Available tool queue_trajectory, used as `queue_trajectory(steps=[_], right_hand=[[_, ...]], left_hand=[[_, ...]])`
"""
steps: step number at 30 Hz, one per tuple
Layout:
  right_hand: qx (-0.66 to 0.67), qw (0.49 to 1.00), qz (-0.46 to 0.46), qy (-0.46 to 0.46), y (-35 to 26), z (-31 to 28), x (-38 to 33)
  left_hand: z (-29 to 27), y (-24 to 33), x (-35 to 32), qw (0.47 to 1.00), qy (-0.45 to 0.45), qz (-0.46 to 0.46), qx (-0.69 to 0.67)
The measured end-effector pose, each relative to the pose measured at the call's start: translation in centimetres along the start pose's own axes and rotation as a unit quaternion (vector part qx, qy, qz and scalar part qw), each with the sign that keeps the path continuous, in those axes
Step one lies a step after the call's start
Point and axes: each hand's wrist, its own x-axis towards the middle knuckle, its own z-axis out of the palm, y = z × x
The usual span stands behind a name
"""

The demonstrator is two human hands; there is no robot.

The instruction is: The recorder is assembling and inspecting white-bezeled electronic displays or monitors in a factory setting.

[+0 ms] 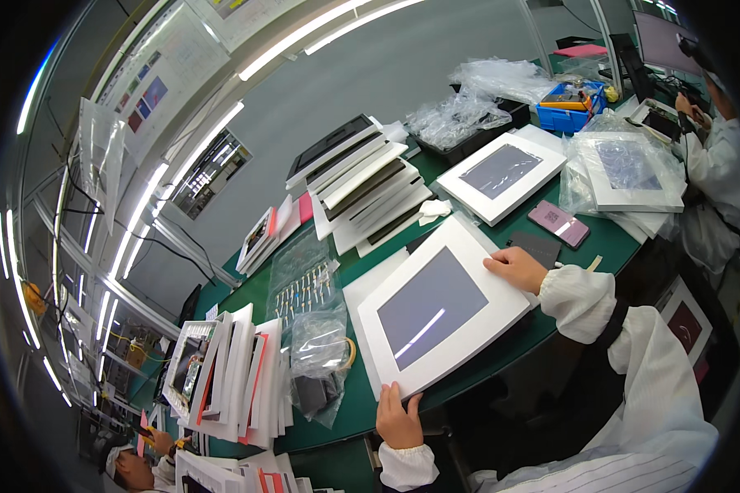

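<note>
A white-framed display panel [501, 306] with a grey screen lies tilted in front of me, over a white sheet [362, 297] on the green table. My right hand [518, 269] grips its upper right edge, fingers on the face of the frame. At the lower left corner, my left hand [399, 416] holds the near edge, with fingertips over the rim and the thumb beside it. The undersides of the frame and of my fingers are hidden. Beyond my right hand lie a dark flat card-like piece [534, 246] and a phone [559, 224] with a pinkish screen.
Stacked frames and panels [366, 185] stand at the back. Upright frames [242, 370] fill the left, beside bagged small parts [304, 292]. Another framed panel [501, 172], a plastic-wrapped one [625, 168] and a blue bin [567, 115] are far right. Co-workers sit at both sides.
</note>
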Motion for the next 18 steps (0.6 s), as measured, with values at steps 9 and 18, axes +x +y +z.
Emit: queue_trajectory(steps=[9,18], right_hand=[[-0.191,0.98,-0.048,-0.009,3.8,1.3,-2.9],[-0.033,0.995,-0.018,0.089,4.3,0.8,-5.9]], left_hand=[[0.1,-0.9,-0.2,0.999,0.018,0.022,-0.019],[-0.3,0.1,1.5,0.964,-0.042,-0.175,-0.195]])
